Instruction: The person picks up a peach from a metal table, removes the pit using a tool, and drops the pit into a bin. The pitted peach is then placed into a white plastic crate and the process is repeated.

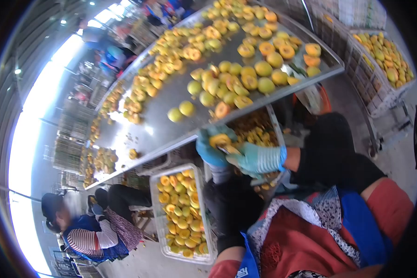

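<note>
My left hand (210, 147), in a blue-green glove, is closed around a halved yellow peach (219, 140) whose orange flesh faces up. My right hand (254, 158), gloved the same way with a striped cuff, is closed and meets the fruit. A small tool (230, 149) juts from its fingers against the peach; its exact kind is too small to tell. Both hands are just off the near edge of a metal table (160, 113). Whole and cut peaches (227, 83) lie in a heap on the table beyond them.
A white crate (156, 227) of peach halves stands on the floor at left. Below my hands a bin (274, 125) holds scraps and fruit pieces. Another full crate (370, 92) stands at right, near a red bucket (326, 101). A co-worker (95, 231) sits at lower left.
</note>
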Demonstrator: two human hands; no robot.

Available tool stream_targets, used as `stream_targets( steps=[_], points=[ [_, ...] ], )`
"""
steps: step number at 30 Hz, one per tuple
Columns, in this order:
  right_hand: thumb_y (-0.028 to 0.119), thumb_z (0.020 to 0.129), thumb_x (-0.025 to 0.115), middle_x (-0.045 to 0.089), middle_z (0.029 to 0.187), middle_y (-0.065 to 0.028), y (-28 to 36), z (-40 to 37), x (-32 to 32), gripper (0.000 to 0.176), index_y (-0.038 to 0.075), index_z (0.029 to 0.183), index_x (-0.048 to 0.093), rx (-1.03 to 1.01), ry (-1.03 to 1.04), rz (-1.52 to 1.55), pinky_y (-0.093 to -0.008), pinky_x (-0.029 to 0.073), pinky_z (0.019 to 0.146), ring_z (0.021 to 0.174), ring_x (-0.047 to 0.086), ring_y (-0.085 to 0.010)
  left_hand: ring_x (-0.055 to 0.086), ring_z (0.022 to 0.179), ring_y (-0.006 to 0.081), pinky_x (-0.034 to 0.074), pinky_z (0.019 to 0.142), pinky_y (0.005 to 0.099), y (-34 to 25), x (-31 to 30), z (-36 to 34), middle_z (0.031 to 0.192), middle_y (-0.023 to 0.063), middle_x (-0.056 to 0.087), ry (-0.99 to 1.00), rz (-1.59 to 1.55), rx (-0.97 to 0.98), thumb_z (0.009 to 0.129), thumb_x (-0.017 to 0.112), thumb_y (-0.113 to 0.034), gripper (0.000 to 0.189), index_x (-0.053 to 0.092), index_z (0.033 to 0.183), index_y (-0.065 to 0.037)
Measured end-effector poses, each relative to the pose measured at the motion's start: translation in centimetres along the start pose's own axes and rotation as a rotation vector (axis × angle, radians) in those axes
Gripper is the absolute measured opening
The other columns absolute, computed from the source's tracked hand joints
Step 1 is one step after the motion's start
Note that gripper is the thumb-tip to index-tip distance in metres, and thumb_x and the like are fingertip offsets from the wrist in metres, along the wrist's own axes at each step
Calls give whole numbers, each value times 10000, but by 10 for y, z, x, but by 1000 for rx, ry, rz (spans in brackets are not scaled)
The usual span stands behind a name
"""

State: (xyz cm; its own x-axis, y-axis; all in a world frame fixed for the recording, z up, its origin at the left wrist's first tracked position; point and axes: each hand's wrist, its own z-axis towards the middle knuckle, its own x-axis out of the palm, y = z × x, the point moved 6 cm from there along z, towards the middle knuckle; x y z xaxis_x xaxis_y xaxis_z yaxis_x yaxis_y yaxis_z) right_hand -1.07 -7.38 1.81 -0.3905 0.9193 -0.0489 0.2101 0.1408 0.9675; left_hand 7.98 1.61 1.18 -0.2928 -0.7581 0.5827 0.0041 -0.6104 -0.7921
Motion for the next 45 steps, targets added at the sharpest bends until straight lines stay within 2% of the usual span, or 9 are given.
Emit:
stream_targets(
  steps=[3, 7, 9, 14, 20, 27, 31, 40, 45],
  points=[
    [301, 958, 478, 637, 829, -236, 6, 8, -7, 284, 53, 1000, 610, -177, -146, -484, -499, 475, 731, 802, 592, -453, 603, 605, 278, 511, 569, 372, -9, 8, -5, 730, 177, 628, 10, 175, 1, 982, 478, -423, 505, 612, 849, 45],
    [427, 978, 490, 530, 600, 3, -21, 7, 15, 329, 137, 863, 596, 131, 31, 224, -284, 372, 390, 460, 507, -126, 608, 581, 250, 521, 567, 342, -9, 8, -6, 711, 167, 640, 27, 13, 27, 984, 457, -463, 576, 625, 804, 58],
    [444, 965, 509, 511, 586, 14, -26, 12, 24, 327, 159, 818, 575, 157, 268, 650, -283, 344, 369, 446, 489, -123, 608, 584, 261, 517, 565, 345, -14, 13, -8, 700, 176, 632, 36, 5, 47, 990, 440, -453, 562, 613, 809, 50],
    [421, 947, 500, 640, 723, -150, -6, 15, -8, 425, 39, 1080, 629, -396, -285, -500, -401, 522, 671, 679, 635, -278, 586, 611, 293, 502, 571, 401, -11, 6, -6, 740, 192, 617, 93, 53, 51, 994, 407, -457, 498, 564, 845, -9],
    [423, 975, 498, 528, 596, -42, -13, -2, 1, 358, 95, 875, 602, 117, 131, 136, -329, 411, 450, 484, 503, -175, 591, 588, 275, 504, 553, 380, -4, 11, -5, 708, 176, 625, 67, -19, -42, 984, 422, -460, 525, 592, 785, -5],
    [406, 984, 510, 466, 573, 8, -6, -9, -3, 328, 128, 817, 554, 75, -14, 58, -297, 348, 411, 445, 441, -129, 590, 540, 240, 497, 525, 332, -8, 20, -8, 700, 157, 640, -11, 206, -64, 991, 420, -432, 557, 621, 760, 33],
    [441, 958, 545, 510, 591, 0, -27, -2, 16, 359, 98, 862, 584, 124, 307, 572, -300, 380, 423, 469, 491, -137, 579, 524, 251, 497, 522, 336, -7, 25, -8, 688, 155, 633, 50, 87, 21, 991, 426, -426, 544, 613, 766, 32],
    [481, 933, 508, 648, 868, -269, -23, 17, -15, 487, 38, 1103, 615, -273, -131, -496, -505, 488, 771, 815, 624, -448, 598, 742, 260, 504, 661, 411, 9, 13, -6, 798, 77, 621, -100, -622, -221, 996, 426, -394, 374, 570, 799, -110],
    [474, 929, 502, 653, 931, -260, -23, 15, -11, 461, 54, 1064, 636, -272, -92, -595, -516, 487, 775, 882, 623, -444, 583, 721, 214, 514, 618, 366, -1, -14, 3, 761, 37, 584, -104, -492, -63, 967, 465, -345, 277, 559, 815, -133]
  ],
)
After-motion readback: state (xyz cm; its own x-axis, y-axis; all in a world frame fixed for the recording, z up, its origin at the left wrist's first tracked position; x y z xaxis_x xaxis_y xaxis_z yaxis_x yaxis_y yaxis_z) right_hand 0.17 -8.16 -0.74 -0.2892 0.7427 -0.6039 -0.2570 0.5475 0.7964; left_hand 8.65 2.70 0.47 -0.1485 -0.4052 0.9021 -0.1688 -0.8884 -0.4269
